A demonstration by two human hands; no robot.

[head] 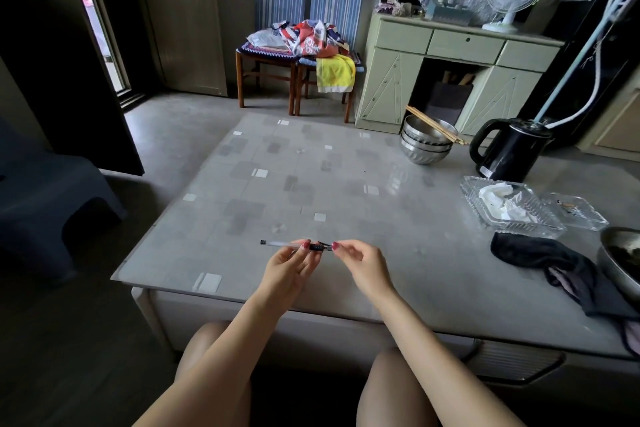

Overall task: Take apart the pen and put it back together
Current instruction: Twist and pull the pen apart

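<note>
A pen (282, 244) with a clear barrel and a black grip section lies level in the air, just above the near part of the grey table (311, 184). My left hand (291, 265) pinches the barrel beside the black grip. My right hand (360, 262) pinches the pen's right end with thumb and forefinger. The barrel's black-capped end sticks out to the left of my left hand. The tip end is hidden between my fingers.
Stacked steel bowls with chopsticks (426, 144) and a black kettle (509, 147) stand at the table's far right. A glass tray with tissues (509, 206), a dark cloth (554, 263) and a metal bowl (620, 260) lie along the right edge. A dark stool (45, 198) stands left.
</note>
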